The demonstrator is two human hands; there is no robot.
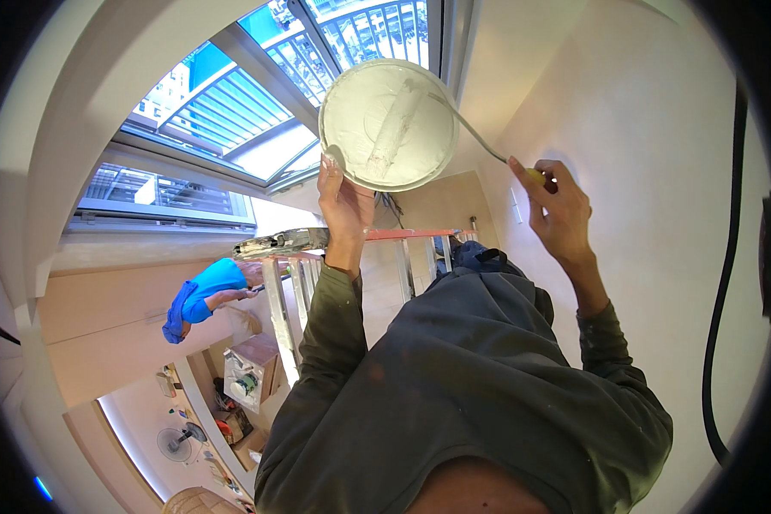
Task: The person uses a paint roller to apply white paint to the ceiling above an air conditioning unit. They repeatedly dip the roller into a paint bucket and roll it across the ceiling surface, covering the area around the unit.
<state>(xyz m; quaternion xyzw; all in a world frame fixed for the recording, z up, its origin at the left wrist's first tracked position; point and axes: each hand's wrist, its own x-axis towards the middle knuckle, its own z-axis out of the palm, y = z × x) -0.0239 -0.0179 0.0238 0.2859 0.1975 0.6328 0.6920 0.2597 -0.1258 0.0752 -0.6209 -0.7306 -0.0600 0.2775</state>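
A round bucket (348, 110) with whitish paint inside is held up in front of me, its open top facing me. My left hand (346, 204) grips its near-left rim, the thumb over the edge and the fingers mostly hidden underneath. Inside lies a paint roller (393, 130), its sleeve coated in the same whitish paint and slanting across the bucket. The roller's bent metal rod (481, 142) passes over the right rim to a yellow handle (536, 176). Closed around that handle is my right hand (560, 210), to the right of the bucket.
Below the bucket stands a metal stepladder (411, 233) with a red edge. A person in blue (218, 289) is lower left. Open window panels (231, 111) lie behind the bucket; a pale wall (651, 197) rises at right with a black cable (721, 325). A standing fan (178, 441) is lower left.
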